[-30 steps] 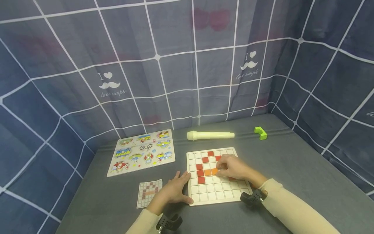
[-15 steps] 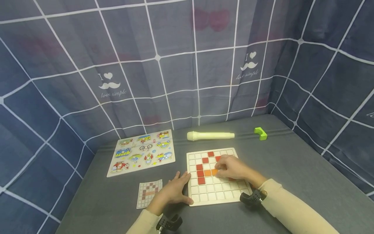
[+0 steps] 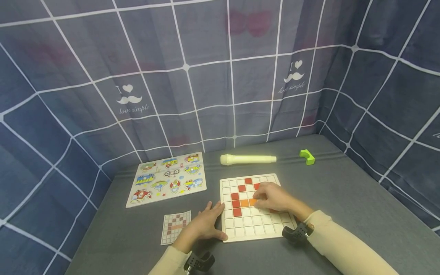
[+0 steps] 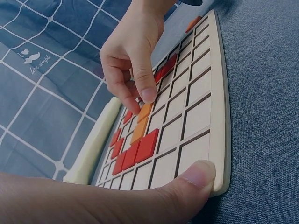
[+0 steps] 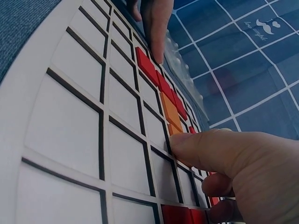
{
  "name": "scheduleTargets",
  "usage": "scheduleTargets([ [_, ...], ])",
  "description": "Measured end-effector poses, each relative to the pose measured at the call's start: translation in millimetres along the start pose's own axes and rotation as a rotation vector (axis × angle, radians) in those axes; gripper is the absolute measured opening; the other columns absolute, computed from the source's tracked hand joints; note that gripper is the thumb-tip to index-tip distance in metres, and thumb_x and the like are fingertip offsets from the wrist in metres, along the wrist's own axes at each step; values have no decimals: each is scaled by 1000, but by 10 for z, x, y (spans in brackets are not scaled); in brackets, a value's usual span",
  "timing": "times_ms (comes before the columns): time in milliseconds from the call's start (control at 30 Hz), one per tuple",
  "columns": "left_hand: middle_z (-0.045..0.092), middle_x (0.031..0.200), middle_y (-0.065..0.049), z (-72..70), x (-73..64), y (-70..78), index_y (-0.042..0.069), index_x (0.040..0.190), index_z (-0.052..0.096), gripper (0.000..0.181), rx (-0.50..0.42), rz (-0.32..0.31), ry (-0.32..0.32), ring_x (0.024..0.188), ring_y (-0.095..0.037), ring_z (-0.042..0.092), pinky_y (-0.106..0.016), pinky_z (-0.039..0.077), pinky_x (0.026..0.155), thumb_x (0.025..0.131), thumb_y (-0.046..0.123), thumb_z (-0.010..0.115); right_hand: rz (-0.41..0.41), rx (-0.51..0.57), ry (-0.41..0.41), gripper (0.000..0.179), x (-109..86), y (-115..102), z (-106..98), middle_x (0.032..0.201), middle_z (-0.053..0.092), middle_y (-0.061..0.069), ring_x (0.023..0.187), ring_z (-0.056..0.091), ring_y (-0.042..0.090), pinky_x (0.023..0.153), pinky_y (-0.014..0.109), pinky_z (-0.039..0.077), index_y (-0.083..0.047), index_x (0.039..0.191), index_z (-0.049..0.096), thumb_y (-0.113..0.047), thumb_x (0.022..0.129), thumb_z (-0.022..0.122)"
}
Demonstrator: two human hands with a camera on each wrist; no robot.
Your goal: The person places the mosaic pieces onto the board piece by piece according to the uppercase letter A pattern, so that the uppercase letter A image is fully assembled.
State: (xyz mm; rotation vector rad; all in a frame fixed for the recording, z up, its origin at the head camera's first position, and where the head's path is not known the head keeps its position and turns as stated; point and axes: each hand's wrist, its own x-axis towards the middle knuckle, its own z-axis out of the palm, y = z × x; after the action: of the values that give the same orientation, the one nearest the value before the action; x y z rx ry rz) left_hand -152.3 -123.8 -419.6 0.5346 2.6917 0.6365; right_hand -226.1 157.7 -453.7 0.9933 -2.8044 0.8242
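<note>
A pale wooden grid board (image 3: 258, 230) lies flat with several red tiles (image 3: 236, 203) set in its cells. My left hand (image 3: 206, 222) rests along the board's left edge, fingers spread, its thumb (image 4: 196, 177) on the near corner. Over the middle of the board, my right hand (image 3: 273, 196) pinches an orange tile (image 4: 145, 111) between thumb and forefinger. That tile sits in line beside another orange tile (image 3: 245, 203) in the neighbouring cell. The right hand covers some red tiles from the head view. To the left lies a small pattern card (image 3: 176, 228), partly under the left forearm.
A vehicle picture puzzle (image 3: 166, 179) lies at the back left. Behind the board is a cream microphone-shaped piece (image 3: 248, 159), and farther right a green notched block (image 3: 307, 157). An orange-red piece (image 4: 193, 23) shows at the board's far edge. Checked curtains (image 3: 213, 88) enclose the table.
</note>
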Motion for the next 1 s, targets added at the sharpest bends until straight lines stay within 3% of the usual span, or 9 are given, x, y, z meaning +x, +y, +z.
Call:
scheduleTargets([
  [567, 31, 160, -20, -4, 0, 30, 1, 150, 38, 99, -6, 11, -6, 148, -52, 18, -76, 25, 108, 69, 29, 88, -2, -7, 17, 22, -70, 36, -65, 81, 59, -10, 73, 46, 1, 66, 20, 43, -13, 96, 77, -29, 81, 78],
  [700, 30, 160, -20, -6, 0, 32, 1, 150, 37, 99, -7, 16, -20, 148, -51, 18, -76, 25, 109, 70, 29, 87, 29, 6, 71, 23, -267, 150, -185, 82, 60, -10, 74, 48, 1, 66, 20, 43, -13, 97, 76, -29, 81, 79],
  [867, 29, 160, -20, -23, 0, 20, 1, 150, 37, 99, 2, 13, -23, 148, -51, 18, -76, 25, 108, 70, 30, 87, 75, -4, 142, 25, -648, 321, -396, 80, 59, -9, 71, 48, -1, 62, 19, 42, -12, 97, 74, -27, 79, 81],
  [1000, 30, 160, -20, -18, -3, 1, 2, 150, 37, 100, 4, 7, -12, 148, -52, 19, -76, 25, 108, 69, 31, 87, 43, -37, 127, 23, -919, 419, -510, 84, 62, -11, 75, 49, -3, 63, 20, 43, -15, 98, 75, -27, 79, 81],
])
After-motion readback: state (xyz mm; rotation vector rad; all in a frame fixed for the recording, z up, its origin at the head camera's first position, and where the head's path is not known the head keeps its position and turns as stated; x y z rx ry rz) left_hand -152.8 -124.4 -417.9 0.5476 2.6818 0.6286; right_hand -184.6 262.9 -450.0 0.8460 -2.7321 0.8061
